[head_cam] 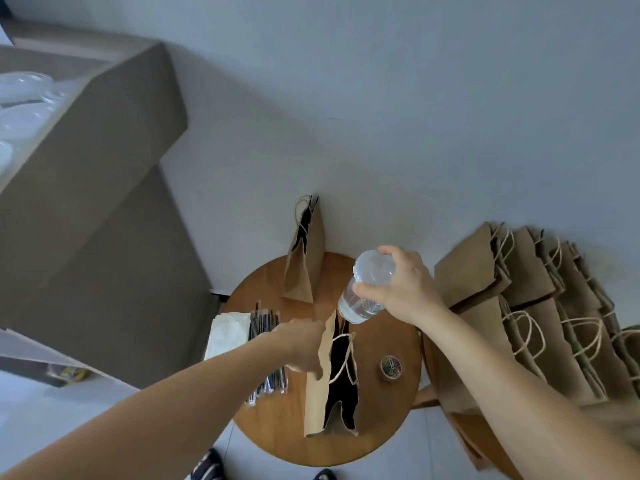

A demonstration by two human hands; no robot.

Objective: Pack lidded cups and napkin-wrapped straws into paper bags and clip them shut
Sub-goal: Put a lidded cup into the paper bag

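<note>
Lidded cup [360,308], seemingly tilted, in right hand [405,289] above open bag [315,393]

A round wooden table [381,410] is shown at 6 o'clock, flanked at 9 o'clock by large cardboard boxes [104,209] and backed at 12 o'clock by a pale wall [415,98].

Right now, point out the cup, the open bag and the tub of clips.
cup [372,270], head view, on its clear lid.
open bag [315,400], head view, on its brown side panel.
tub of clips [391,367], head view, on the clips inside.
</note>
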